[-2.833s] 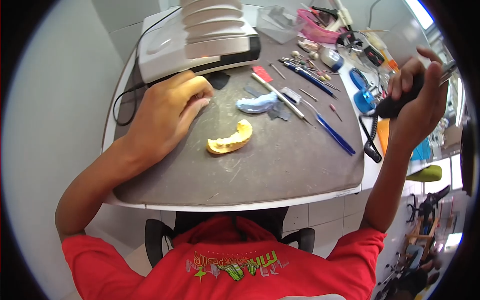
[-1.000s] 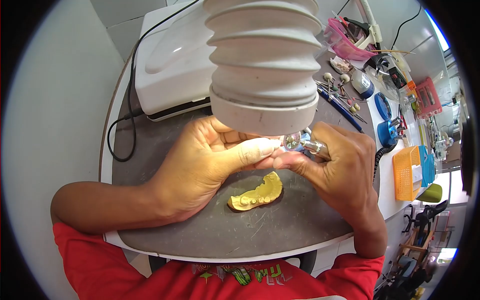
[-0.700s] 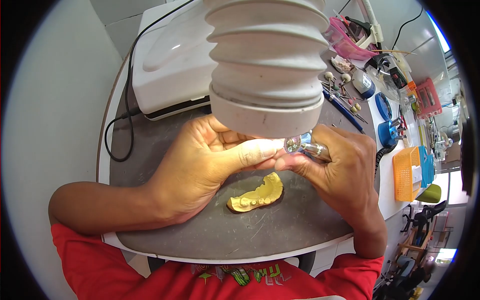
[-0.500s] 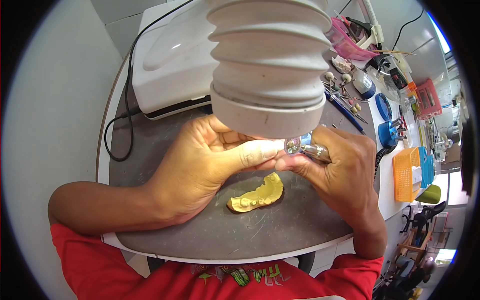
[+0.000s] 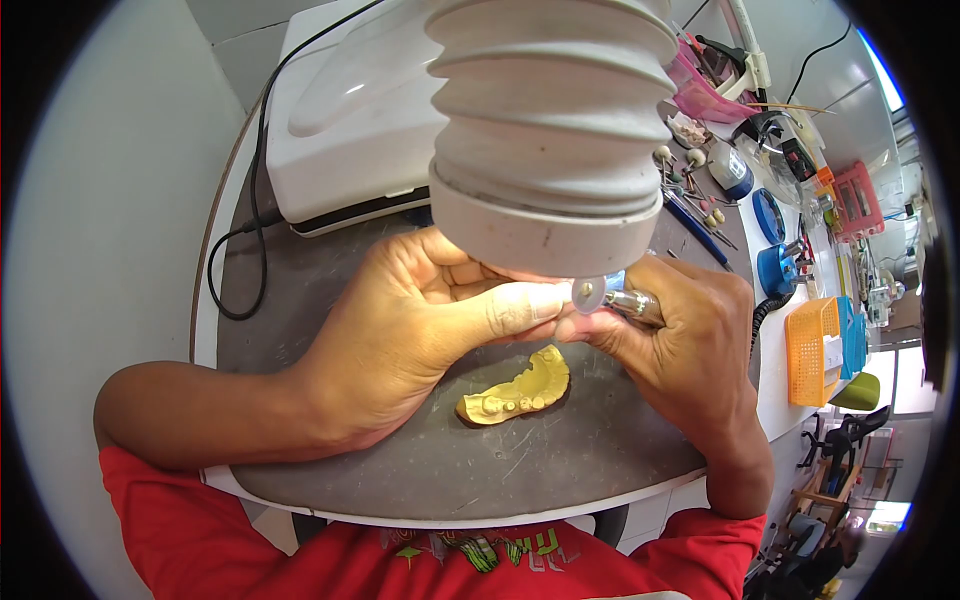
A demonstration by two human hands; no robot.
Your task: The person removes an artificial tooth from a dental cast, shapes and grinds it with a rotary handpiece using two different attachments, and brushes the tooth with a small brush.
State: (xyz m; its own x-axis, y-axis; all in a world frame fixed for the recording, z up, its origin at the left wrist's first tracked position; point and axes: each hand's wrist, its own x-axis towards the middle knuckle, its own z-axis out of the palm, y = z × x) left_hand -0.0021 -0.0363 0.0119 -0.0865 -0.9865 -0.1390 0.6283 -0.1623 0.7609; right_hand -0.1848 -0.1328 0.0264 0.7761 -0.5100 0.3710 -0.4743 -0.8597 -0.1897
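Observation:
My right hand (image 5: 690, 325) is closed around a metal rotary handpiece (image 5: 636, 305), whose small round disc (image 5: 588, 293) faces the camera. My left hand (image 5: 440, 320) has its thumb and fingers pinched right at the disc's left side; whatever it grips is too small or hidden to name. The fingertips of both hands come close together under the rim of a white ribbed hose (image 5: 545, 225). Below them a yellow dental model (image 5: 515, 388) lies on the grey mat (image 5: 380, 480).
Behind my left hand stands a white machine (image 5: 350, 120) with a black cable. To the right lie a blue pen-like tool (image 5: 700, 232), several small burs, a blue round holder (image 5: 775, 268), an orange basket (image 5: 812, 345) and a pink basket (image 5: 705, 95).
My hands came together under the hose, the right bringing the handpiece in from the far right. Lately they have barely moved; the disc, earlier shiny and patterned, now looks plain and translucent.

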